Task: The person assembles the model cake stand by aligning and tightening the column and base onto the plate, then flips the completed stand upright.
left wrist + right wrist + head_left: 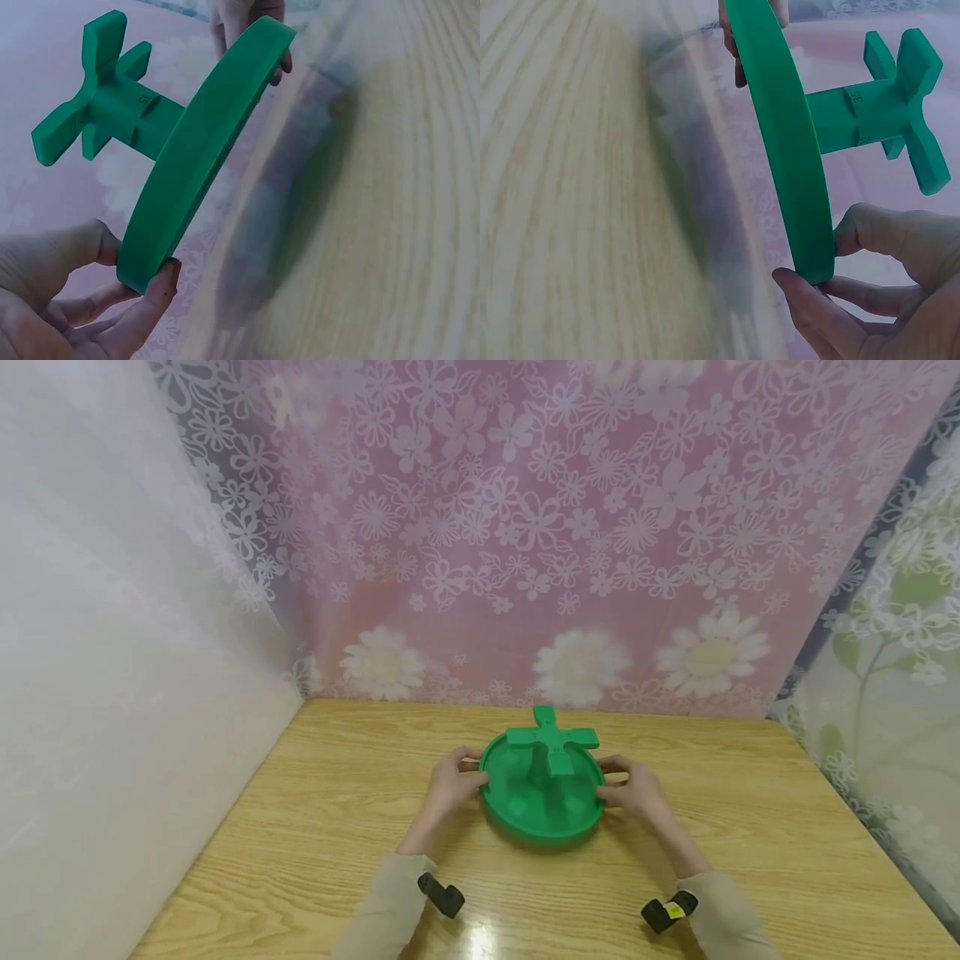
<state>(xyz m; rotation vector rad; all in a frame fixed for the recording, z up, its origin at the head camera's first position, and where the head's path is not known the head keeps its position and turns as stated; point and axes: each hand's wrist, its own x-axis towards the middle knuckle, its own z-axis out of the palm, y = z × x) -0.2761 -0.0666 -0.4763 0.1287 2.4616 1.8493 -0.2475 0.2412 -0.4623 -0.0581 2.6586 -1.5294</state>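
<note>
A round green plastic tray (517, 817) with a raised rim is held by both hands a little above the wooden table. From its middle rises a short post (142, 112) with small marks on its side, topped by a flat four-armed cross (553, 740). My left hand (450, 783) pinches the left rim, thumb on the upper side and fingers beneath. On the opposite side my right hand (636, 790) grips the rim in the same manner. In both wrist views a gap shows between the tray's underside and the table.
The wooden table (315, 860) carries a blurred reflection of the tray. A pink flowered curtain (480, 527) hangs along the back edge. Pale sheets stand at the left and right sides. Black wrist cameras (442, 895) sit at both sleeves.
</note>
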